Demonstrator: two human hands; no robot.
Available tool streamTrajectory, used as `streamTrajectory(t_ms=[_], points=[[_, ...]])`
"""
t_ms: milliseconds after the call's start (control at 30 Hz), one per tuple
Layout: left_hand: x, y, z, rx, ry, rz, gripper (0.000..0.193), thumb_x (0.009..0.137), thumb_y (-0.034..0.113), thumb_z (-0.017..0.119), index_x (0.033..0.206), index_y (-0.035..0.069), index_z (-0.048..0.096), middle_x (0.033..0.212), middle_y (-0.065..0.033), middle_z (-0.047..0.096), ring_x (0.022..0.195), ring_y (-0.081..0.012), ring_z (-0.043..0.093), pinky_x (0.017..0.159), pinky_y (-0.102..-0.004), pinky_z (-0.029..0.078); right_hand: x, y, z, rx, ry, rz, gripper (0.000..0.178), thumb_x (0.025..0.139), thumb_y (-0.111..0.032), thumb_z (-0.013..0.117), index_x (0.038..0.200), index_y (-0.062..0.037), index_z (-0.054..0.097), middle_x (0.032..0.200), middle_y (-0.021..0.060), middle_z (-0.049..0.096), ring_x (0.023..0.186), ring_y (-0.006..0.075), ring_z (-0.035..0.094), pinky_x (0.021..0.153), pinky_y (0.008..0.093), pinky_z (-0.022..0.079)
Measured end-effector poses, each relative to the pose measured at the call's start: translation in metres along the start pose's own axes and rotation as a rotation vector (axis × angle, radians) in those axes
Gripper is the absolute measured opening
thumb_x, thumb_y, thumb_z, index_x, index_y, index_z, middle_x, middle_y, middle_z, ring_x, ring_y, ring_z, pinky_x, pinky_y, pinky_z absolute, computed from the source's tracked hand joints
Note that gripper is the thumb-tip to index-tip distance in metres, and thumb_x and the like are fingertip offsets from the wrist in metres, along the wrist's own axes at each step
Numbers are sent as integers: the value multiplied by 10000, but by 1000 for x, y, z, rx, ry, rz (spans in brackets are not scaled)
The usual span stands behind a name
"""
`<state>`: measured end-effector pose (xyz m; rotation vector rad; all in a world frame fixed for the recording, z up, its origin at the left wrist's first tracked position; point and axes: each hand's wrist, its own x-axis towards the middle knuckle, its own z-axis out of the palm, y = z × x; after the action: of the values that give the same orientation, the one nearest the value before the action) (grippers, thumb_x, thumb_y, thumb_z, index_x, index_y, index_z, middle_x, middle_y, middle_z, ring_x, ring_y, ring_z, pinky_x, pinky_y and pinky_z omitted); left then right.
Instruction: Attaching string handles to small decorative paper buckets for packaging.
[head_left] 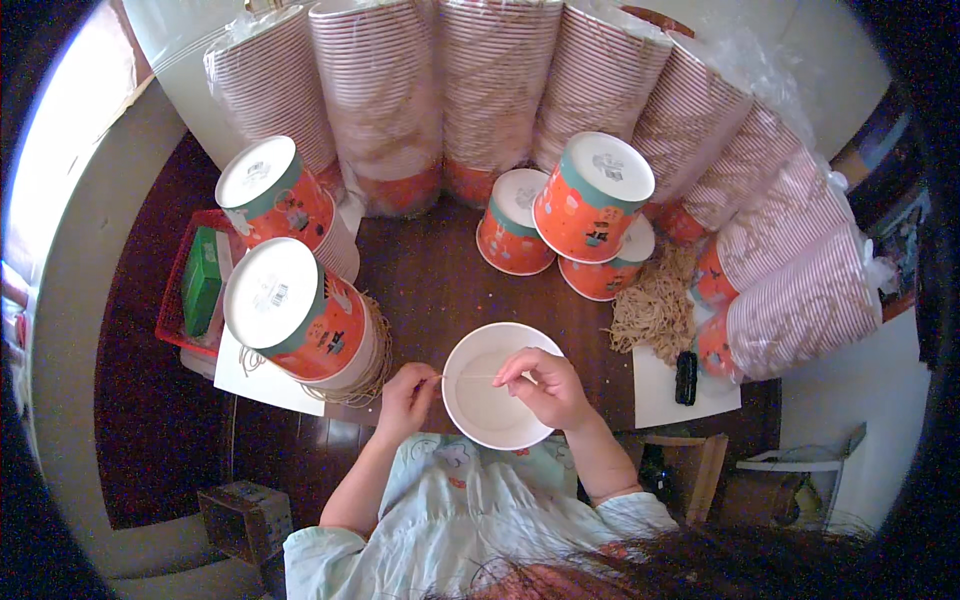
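Note:
In front of me a white paper bucket stands mouth up near the table's front edge, its inside bare white. Across its opening runs a thin, pale string. At the left rim my left hand is closed, pinching one end of it. My right hand is above the bucket's right side, fingers pinched on the other end. Left of my left hand, an upturned orange and teal paper bucket tops a stack with loops of cord around its lower part.
Plastic-wrapped stacks of buckets curve round the back and right. More upturned buckets stand at centre right. Beside them lies a heap of tan string, with a black object on white paper. A red basket holds a green box.

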<state>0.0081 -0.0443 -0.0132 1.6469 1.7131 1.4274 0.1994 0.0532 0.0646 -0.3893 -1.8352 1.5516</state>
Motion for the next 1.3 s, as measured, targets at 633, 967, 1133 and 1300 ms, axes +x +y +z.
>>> streamTrajectory(t_ms=[633,967,1133,1300], points=[[42,12,-2,-152,-312,-354,216,791,221,542,768,6,546,659,-56,555,626,-113,531,549,-264,425,0,-29,2,-167,-175,-104,135,703,71,503,801,-19,528,780,83,587,739,184,572,658,271,449],[63,64,-50,-115,-206,-51,123,804,96,536,748,12,467,646,-28,468,559,-70,510,475,-223,419,-11,-69,22,-374,-457,-470,251,656,-75,545,906,-96,556,889,41,582,663,204,559,554,324,466],[53,83,-100,-126,418,-4,50,756,19,573,777,10,529,699,-24,486,600,-69,509,478,-187,386,9,-77,50,-754,-460,-756,237,674,-138,523,902,-80,549,918,35,575,749,138,535,671,312,435],[58,55,-160,780,937,521,161,657,97,634,715,16,507,773,-107,525,664,-246,531,586,-296,437,49,-46,92,-854,-372,-775,274,633,-136,530,892,-61,574,948,52,563,798,162,528,733,307,408]])
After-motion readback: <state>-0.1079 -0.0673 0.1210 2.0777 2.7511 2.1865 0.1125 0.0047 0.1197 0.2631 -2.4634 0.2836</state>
